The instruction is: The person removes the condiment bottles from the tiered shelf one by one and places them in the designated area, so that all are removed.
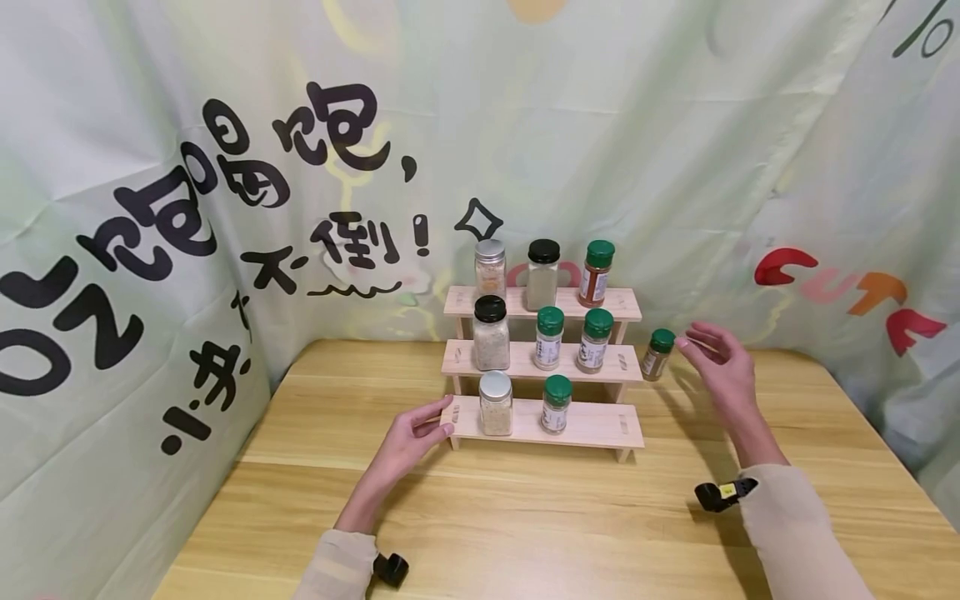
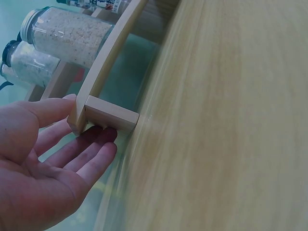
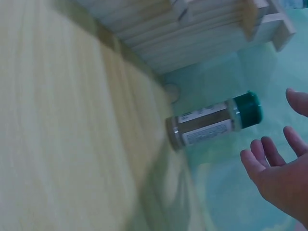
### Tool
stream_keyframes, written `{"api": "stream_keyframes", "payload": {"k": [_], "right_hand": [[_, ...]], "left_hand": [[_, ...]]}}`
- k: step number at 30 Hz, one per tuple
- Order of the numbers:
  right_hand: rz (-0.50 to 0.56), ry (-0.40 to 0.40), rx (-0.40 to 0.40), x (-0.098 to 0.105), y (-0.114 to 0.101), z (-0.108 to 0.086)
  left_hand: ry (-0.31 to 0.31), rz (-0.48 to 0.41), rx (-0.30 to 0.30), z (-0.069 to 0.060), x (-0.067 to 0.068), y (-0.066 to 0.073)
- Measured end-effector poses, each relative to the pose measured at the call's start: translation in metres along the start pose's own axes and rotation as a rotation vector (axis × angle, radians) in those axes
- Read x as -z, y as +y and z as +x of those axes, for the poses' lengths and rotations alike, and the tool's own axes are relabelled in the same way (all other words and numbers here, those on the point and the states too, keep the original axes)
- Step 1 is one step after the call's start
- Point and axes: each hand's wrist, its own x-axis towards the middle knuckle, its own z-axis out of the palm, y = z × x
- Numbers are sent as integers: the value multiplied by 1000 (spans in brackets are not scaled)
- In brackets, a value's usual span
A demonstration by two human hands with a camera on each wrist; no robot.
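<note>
A three-tier wooden spice rack point(image 1: 585, 425) stands on the table. My left hand point(image 1: 414, 437) holds the left end of its lowest shelf; in the left wrist view the thumb lies on the shelf edge point(image 2: 108, 55) and the fingers are beside the short leg point(image 2: 111, 114). To the right of the rack, a green-capped spice jar point(image 1: 657, 357) with brown contents stands upright on the table. Close to its cap is my right hand point(image 1: 722, 367), fingers spread and bent a little. The right wrist view shows a gap between that hand point(image 3: 284, 173) and the jar point(image 3: 211, 122).
On the top tier are a silver-capped jar point(image 1: 491, 271), a black-capped jar point(image 1: 542, 279) and a green-capped jar point(image 1: 596, 275). The middle and lowest tiers carry several more jars. A printed curtain point(image 1: 675, 167) hangs behind the wooden table point(image 1: 525, 517).
</note>
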Motion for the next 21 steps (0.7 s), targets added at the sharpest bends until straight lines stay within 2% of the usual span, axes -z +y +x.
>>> {"api": "stream_keyframes", "payload": {"k": [6,10,17,21], "right_hand": [[243,52,17,4,-14,-13],[385,54,38,5,-23,-23],[464,-18,67,4,-36,-42],[447,-27,73,4,-37,-50]], "left_hand": [[1,-3,-7,1,-1,-1],[-6,-14,-18,2,-1,-1],[-14,-16,-16,2,0,-1],[-11,-16,-12,0,1,-2]]}}
